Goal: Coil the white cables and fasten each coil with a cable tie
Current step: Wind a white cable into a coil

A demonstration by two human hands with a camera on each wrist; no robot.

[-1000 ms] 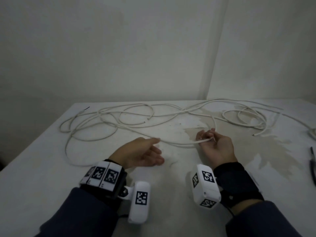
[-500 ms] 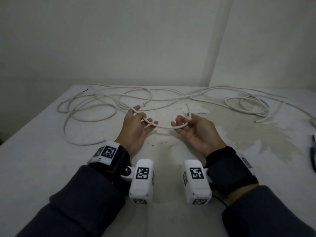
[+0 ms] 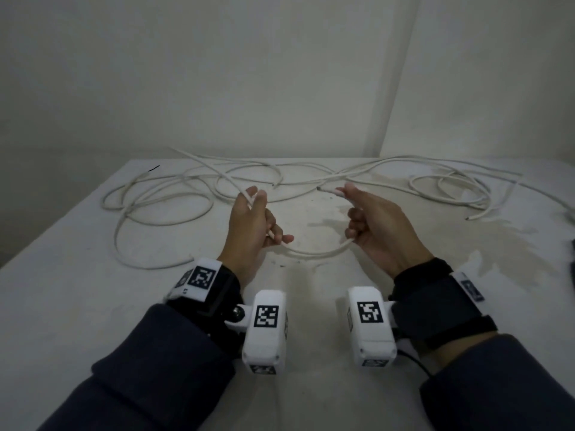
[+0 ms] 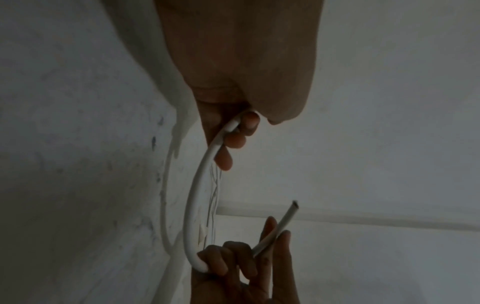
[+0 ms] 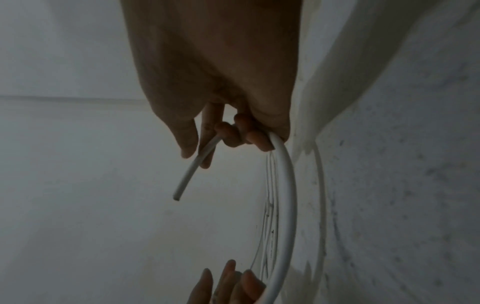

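While both hands [image 3: 252,225] [image 3: 378,227] pinch the cable [image 3: 314,255] in curled fingers, its springy arc may slip free.

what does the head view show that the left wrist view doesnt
Only the head view shows the table with the loose white cables sprawled across it, and both wrist cameras. Only the left wrist view shows, close up, the left hand's fingers curled round the cable. Both show the held cable sagging between the left hand and right hand, its cut end past the right hand.
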